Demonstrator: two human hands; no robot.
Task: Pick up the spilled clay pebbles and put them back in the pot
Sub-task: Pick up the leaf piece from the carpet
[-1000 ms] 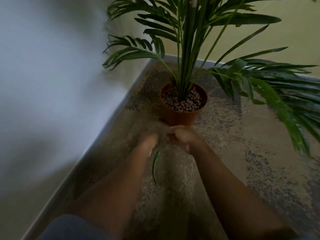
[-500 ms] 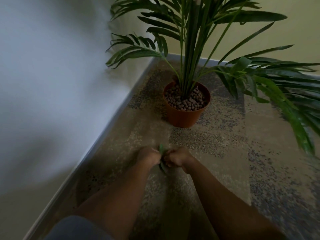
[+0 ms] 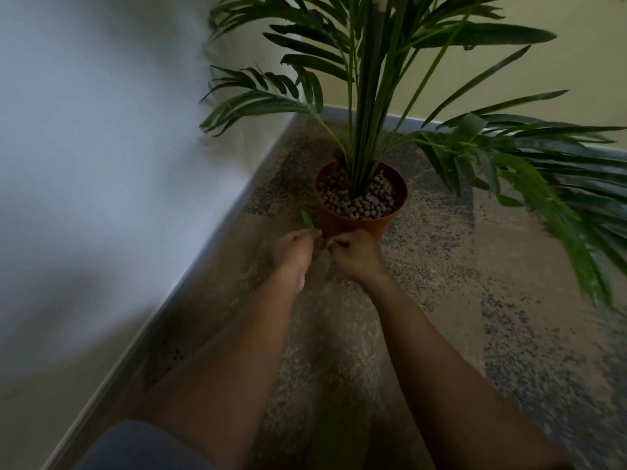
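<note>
Though blurred, leaf (image 3: 307, 221) in left hand (image 3: 292, 250)

Palm fronds (image 3: 559, 198) cropped, blurred.

Dim corner: pale walls (image 3: 101, 147), grey skirting (image 3: 217, 228), speckled carpet (image 3: 441, 283)

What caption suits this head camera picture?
Both hands, left hand gripping a green leaf, meet before a pebble-filled pot.
</note>
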